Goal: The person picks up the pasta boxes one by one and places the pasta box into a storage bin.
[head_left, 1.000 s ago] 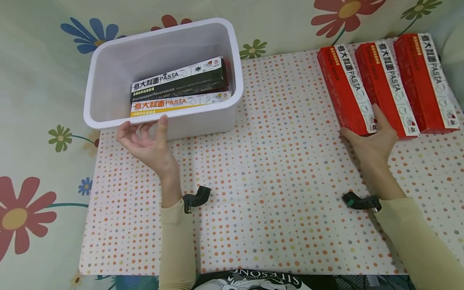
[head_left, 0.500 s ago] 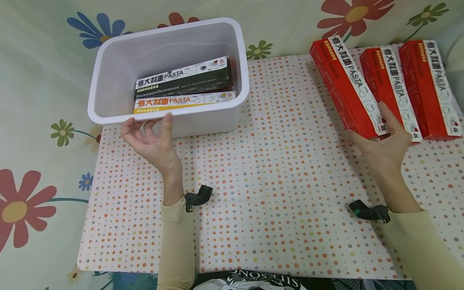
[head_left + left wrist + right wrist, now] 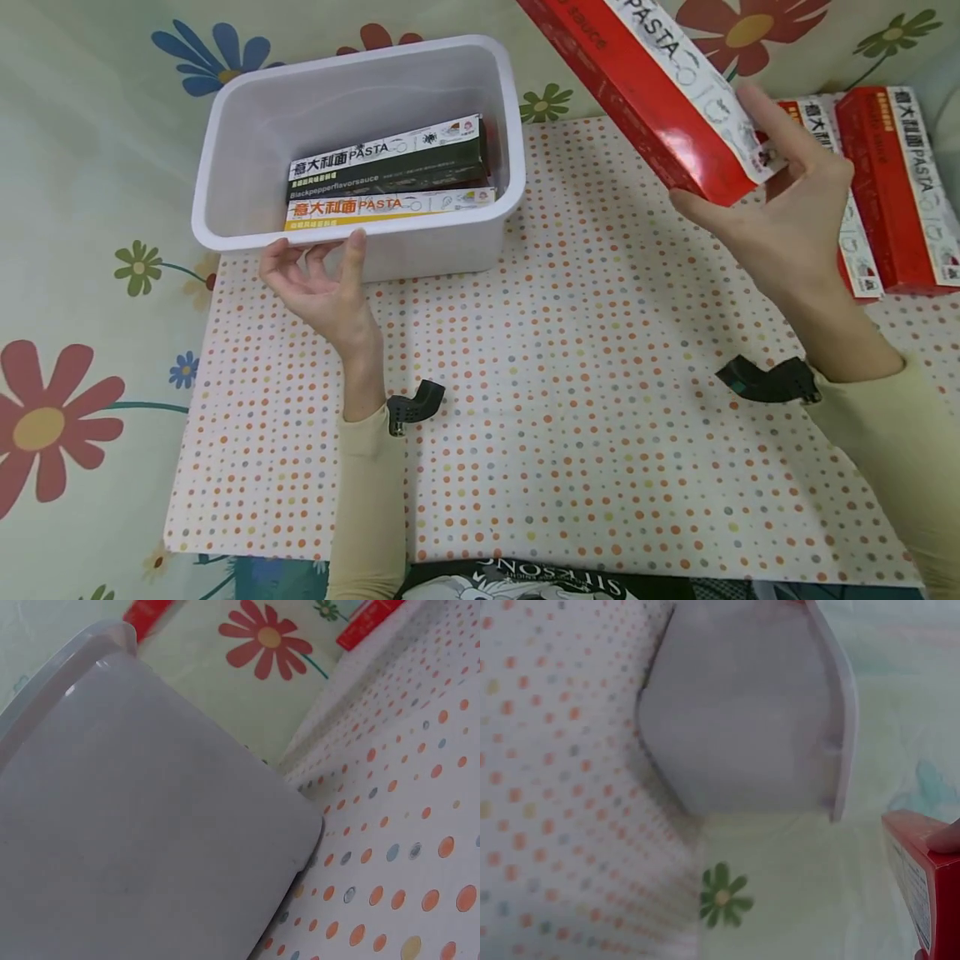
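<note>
A red pasta box [image 3: 637, 83] with a white strip, partly lettered "sauce", is gripped at its near end by my right hand [image 3: 787, 200]. It is raised over the back of the table, its far end cut off by the top of the head view. In the right wrist view a corner of the red box [image 3: 945, 900] shows at the right edge. My left hand [image 3: 322, 292] holds the front rim of a white plastic bin [image 3: 442, 254], fingers curled under the lip. Inside lie a black-pepper pasta box [image 3: 390, 171] and a yellow-and-white pasta box [image 3: 390, 206].
Two more red pasta boxes [image 3: 862, 242] [image 3: 900, 192] lie side by side at the right of the dotted tablecloth [image 3: 570, 400]. A flowered cloth [image 3: 67, 208] hangs behind and to the left of the table.
My right hand has lifted the leftmost red pasta box off the table and carried it up and to the left. My left hand stays at the bin's rim.
</note>
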Action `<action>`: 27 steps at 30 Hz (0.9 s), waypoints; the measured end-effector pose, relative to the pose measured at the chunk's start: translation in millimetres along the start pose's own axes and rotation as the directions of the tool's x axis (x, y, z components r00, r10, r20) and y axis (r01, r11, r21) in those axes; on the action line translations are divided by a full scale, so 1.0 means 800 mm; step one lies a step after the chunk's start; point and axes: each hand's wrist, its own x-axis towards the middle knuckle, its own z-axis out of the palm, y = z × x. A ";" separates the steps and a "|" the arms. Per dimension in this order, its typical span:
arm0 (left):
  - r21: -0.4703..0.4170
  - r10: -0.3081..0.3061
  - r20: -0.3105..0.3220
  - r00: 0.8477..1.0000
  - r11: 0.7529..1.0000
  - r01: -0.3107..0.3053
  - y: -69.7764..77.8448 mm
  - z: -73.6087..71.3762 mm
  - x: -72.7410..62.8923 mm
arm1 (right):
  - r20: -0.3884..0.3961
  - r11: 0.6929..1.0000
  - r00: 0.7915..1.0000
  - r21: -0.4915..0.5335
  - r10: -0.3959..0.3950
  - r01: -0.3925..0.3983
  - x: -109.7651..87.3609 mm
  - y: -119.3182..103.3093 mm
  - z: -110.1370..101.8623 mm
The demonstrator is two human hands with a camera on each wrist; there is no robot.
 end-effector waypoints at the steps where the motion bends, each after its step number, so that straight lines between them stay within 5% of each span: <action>1: 0.001 -0.002 0.002 1.000 1.000 0.002 0.000 0.000 0.000 | 0.022 0.999 0.998 -0.004 -0.051 0.052 0.008 -0.006 0.005; 5: 0.009 -0.005 0.007 1.000 1.000 0.005 -0.002 0.002 -0.002 | 0.106 0.973 0.968 -0.008 -0.229 0.231 0.039 -0.029 0.031; 7: 0.012 -0.007 0.010 1.000 1.000 0.006 -0.002 0.003 -0.003 | 0.154 0.967 0.955 0.013 -0.255 0.256 0.053 -0.041 0.046; 11: 0.020 -0.012 0.011 1.000 1.000 0.011 -0.002 0.003 -0.003 | 0.281 0.986 0.945 0.060 -0.169 0.158 0.075 -0.064 0.074; 18: 0.030 -0.026 0.022 0.999 0.999 0.026 -0.002 0.003 -0.006 | 0.539 0.998 0.840 0.046 -0.059 0.040 0.099 -0.089 0.109; 22: 0.022 -0.027 0.024 0.999 0.999 0.026 -0.001 0.006 -0.008 | 0.608 0.998 0.794 0.062 -0.027 -0.013 0.108 -0.100 0.125; 27: 0.025 -0.032 0.024 0.999 0.999 0.031 0.000 0.008 -0.007 | 0.660 1.000 0.751 -0.001 -0.020 0.027 0.116 -0.105 0.140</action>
